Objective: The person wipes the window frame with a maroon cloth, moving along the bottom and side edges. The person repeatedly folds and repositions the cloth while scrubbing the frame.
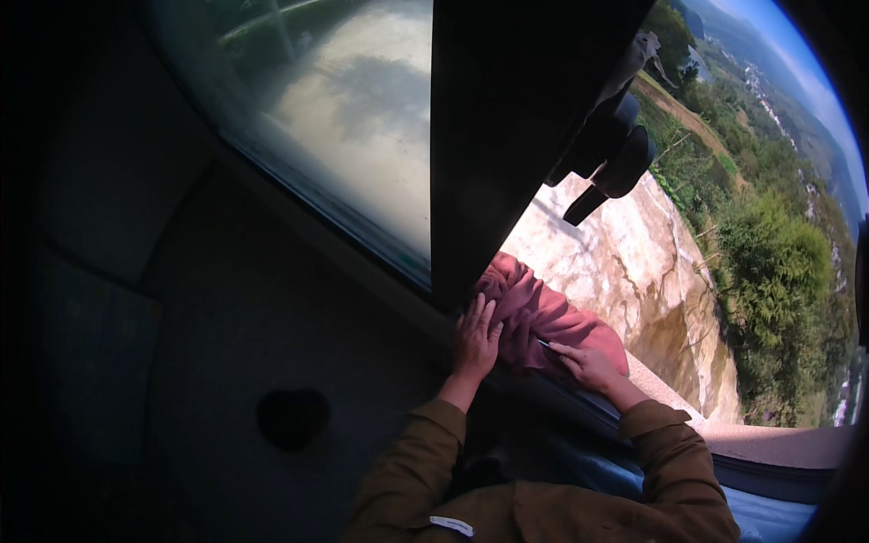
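Observation:
A bunched reddish-pink cloth (543,309) lies across the sill of an open window. On its left part rests my left hand (479,336), laid flat with its fingers spread a little. My right hand (587,366) is at the cloth's lower right, with a thin, light-coloured tool (544,343) between its fingers. The tool's tip is against or just over the folds; what kind of tool it is cannot be told. Part of the cloth is in shadow.
A glass pane (353,122) and a dark window frame (502,122) stand at the upper left and middle. Dark handle-like parts (618,156) jut out beyond the frame. Outside are a stained concrete surface (631,271) and bushes (774,265). A dark round object (293,419) is at the lower left.

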{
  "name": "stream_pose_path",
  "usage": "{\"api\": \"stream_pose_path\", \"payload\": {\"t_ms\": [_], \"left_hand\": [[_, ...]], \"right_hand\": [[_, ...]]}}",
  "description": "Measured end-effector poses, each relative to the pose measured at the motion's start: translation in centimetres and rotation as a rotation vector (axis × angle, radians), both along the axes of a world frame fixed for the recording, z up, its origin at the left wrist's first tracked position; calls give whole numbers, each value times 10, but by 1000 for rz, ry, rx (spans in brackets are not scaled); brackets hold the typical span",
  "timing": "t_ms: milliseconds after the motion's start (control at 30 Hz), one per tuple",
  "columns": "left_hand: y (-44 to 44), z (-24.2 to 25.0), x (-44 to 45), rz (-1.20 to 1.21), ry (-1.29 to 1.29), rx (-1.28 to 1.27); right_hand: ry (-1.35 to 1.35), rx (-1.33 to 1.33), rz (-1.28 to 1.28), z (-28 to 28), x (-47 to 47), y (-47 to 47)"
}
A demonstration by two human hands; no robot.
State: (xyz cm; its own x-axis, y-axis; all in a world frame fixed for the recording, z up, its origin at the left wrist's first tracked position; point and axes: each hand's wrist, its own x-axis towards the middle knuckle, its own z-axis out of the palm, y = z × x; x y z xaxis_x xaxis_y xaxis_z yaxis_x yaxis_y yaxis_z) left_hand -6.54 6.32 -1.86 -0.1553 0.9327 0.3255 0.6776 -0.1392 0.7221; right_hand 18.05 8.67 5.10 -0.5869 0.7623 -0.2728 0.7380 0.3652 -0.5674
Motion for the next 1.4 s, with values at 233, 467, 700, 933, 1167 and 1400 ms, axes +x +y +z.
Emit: {"api": "stream_pose_path", "payload": {"t_ms": [233,467,700,933,1167,1400], "left_hand": [[-2,-2,4,1,-11,55],[-5,0,14,34,-49,12],[14,-1,20,211,-137,92],[27,115,122,-179,-131,249],[27,122,188,-234,-118,148],[-23,133,188,-535,-530,-61]], "right_hand": [[86,57,-122,-12,-2,-17],[-133,79,65,9,-59,22],[220,-82,-173,-30,-102,19],[1008,-417,-616,-27,-29,16],[930,-410,-1087,30,97,-6],[475,-120,-1045,18,130,-63]]}}
